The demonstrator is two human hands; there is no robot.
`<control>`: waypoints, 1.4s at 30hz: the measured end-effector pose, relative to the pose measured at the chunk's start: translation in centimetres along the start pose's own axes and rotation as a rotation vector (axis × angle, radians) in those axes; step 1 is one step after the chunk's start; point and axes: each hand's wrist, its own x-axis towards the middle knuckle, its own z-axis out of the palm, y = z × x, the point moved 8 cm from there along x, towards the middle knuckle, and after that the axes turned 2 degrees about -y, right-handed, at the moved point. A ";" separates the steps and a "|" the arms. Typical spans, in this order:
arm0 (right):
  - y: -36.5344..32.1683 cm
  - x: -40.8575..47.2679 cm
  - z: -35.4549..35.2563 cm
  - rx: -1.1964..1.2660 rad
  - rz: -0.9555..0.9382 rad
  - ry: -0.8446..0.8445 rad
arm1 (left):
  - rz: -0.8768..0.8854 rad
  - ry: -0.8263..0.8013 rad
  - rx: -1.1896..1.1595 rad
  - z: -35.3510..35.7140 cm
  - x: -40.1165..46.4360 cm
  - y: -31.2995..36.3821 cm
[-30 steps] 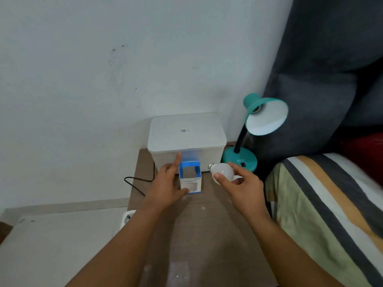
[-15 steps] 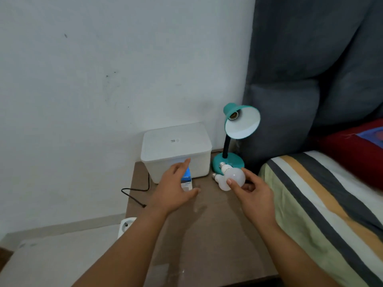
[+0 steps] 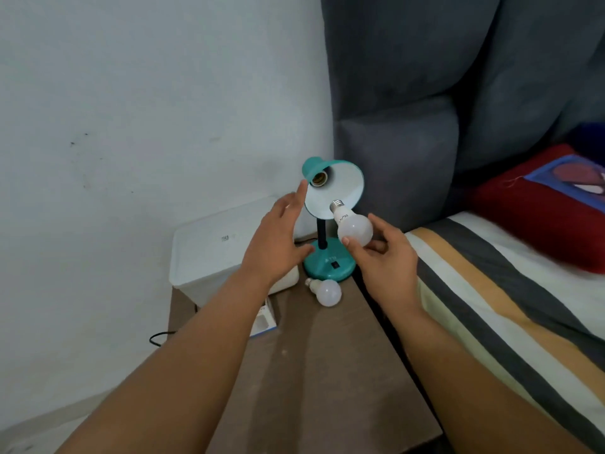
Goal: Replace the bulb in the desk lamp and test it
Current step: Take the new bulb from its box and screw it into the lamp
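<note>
A teal desk lamp (image 3: 330,267) stands at the back right of the brown bedside table (image 3: 314,371). Its shade (image 3: 340,188) faces me and the socket (image 3: 318,179) inside holds no bulb. My right hand (image 3: 383,253) holds a white bulb (image 3: 353,228) by its globe, screw base pointing up-left toward the shade's lower rim. My left hand (image 3: 278,244) hovers open just left of the shade, fingers spread, holding nothing. A second white bulb (image 3: 325,291) lies on the table in front of the lamp's base.
A white lidded box (image 3: 216,250) sits against the wall, left of the lamp. A blue-and-white bulb carton (image 3: 265,319) lies partly under my left forearm. A black cable (image 3: 158,337) hangs off the table's left edge. The striped bed (image 3: 507,306) and grey headboard (image 3: 425,109) border the right.
My left hand left the bulb carton and rose toward the lamp shade. My right hand lifted its bulb from near the lamp base up to the shade. The view shifted right.
</note>
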 end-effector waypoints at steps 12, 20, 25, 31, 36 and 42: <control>-0.8 4.2 3.4 0.011 -0.108 0.040 | 0.101 0.045 0.070 0.2 3.4 0.1; -0.6 4.9 4.1 -0.023 -0.108 0.043 | 0.137 0.060 0.044 -0.4 4.4 0.5; -0.8 4.8 4.4 -0.027 -0.122 0.068 | 0.171 0.068 0.054 -0.3 5.0 0.4; -0.9 4.9 4.5 -0.007 -0.129 0.087 | 0.190 0.072 0.029 0.0 5.2 -0.1; -1.2 5.3 5.0 -0.054 -0.124 0.065 | 0.178 0.083 -0.017 0.1 5.1 -0.1; -1.5 5.6 5.7 -0.109 -0.109 0.014 | 0.170 0.086 -0.028 0.2 5.2 -0.3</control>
